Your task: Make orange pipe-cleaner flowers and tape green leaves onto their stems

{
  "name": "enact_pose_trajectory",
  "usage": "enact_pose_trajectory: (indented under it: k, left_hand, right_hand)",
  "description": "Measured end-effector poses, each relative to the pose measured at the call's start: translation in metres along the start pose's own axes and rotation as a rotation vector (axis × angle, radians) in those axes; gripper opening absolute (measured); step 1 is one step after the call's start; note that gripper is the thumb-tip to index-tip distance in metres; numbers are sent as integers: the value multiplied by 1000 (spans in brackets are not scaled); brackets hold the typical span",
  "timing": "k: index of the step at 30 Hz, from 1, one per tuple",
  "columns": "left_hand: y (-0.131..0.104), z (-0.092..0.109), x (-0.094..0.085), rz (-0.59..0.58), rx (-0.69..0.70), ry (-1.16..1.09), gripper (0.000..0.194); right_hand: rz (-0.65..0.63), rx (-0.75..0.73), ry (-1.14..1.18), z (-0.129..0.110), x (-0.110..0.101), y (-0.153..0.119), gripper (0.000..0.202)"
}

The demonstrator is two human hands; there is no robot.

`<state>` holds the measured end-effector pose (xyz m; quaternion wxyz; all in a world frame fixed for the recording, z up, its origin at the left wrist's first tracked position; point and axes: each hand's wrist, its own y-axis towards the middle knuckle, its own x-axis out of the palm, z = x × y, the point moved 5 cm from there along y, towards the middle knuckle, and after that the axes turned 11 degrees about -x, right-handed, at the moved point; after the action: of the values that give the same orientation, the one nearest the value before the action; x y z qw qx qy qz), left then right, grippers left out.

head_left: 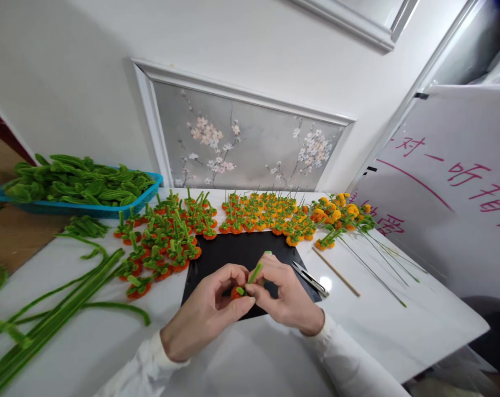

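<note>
While both hands meet over the black mat (233, 251) near the desk's front edge, the left hand (208, 311) pinches a small orange fuzzy piece (235, 293) and the right hand (289, 295) grips its green stem (255, 272), apparently mid-twist, needing tighter winding next.

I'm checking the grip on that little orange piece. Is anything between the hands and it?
Nothing visible. Both the left hand and the right hand pinch the orange piece directly, over the black mat. The green stem sticks up between the fingers.
</note>
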<state>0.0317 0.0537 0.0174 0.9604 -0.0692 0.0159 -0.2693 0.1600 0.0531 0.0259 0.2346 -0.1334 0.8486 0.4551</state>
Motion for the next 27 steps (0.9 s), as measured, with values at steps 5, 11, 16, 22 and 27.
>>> enact_pose_trajectory:
  k: [5,11,16,22,27]
  left_hand:
    - [1,-5,-4,23,-123,2,12]
    - [-1,-17,-6,-76,-340,-314,14]
    - [0,-23,-1,-156,-368,-452,16]
    - [1,-6,-7,36,-99,-59,20]
    - [5,-8,-10,187,52,311,8]
  right_hand:
    - [-21,-18,-35,1,2,0,19]
    - [-36,30,97,2,1,0,15]
    - [-25,24,219,1,2,0,16]
    - [0,75,57,8,6,-3,20]
    - [3,88,-43,8,9,-3,19]
